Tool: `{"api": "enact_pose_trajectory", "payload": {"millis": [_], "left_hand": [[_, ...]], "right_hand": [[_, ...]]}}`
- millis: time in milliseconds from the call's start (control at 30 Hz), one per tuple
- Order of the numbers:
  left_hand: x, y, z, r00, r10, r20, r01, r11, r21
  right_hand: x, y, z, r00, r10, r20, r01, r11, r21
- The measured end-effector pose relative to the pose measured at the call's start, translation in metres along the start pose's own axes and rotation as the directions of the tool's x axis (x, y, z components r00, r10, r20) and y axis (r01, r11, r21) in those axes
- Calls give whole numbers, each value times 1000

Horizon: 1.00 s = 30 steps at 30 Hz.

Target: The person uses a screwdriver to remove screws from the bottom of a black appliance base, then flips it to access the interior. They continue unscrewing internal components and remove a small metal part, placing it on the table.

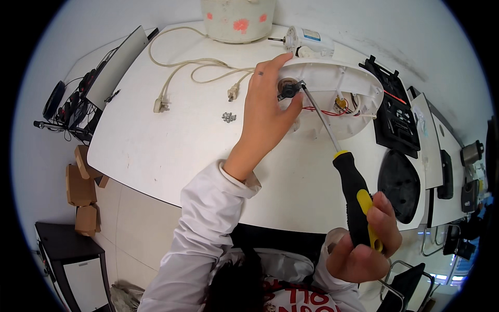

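A white plastic appliance housing point(358, 78) lies with its hollow inside facing up on the white table. Red wires point(327, 111) and a small yellowish part point(341, 103) show within it. My left hand point(270, 99) is closed on the housing's left end, its fingers and thumb around a dark round part point(288, 89). In my right hand point(369, 239) is a screwdriver point(351, 187) with a black and yellow handle. Its metal shaft slants up to the left, and the tip meets the edge of the dark part beside my left thumb.
Left of my left hand lie a small pile of screws point(228, 117) and a pale power cord point(182, 63) with plugs. Behind stand a flowered pot point(239, 23) and a white motor-like body point(312, 41). At right are an opened black tool case point(397, 114) and a black oval base point(399, 186).
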State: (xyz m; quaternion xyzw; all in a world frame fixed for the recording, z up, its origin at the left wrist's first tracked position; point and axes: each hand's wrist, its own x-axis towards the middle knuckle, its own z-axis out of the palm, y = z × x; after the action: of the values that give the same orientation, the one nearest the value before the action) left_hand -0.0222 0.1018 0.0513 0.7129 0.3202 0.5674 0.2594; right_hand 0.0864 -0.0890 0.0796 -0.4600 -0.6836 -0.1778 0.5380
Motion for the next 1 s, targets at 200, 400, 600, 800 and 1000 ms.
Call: {"api": "enact_pose_trajectory", "payload": {"millis": [200,400,600,800,1000], "left_hand": [[-1,-2,-2,1000,-2,-12,3,1000,27],[-1,-2,1,1000,-12,-11,12,1000,6],[-2,-1,1,1000,11,-16,-11,1000,17],[-2,1,0,1000,-13,-15,13,1000,19],[-3,-2,2,1000,13,-22,-13,1000,25]], "right_hand": [[5,6,-13,996,28,85,-24,998,-50],[0,5,-10,996,74,-43,-75,997,-14],[2,0,3,997,-37,68,32,997,71],[5,-6,-23,992,68,110,-49,985,-164],[5,-6,-9,997,52,62,-46,995,-84]]}}
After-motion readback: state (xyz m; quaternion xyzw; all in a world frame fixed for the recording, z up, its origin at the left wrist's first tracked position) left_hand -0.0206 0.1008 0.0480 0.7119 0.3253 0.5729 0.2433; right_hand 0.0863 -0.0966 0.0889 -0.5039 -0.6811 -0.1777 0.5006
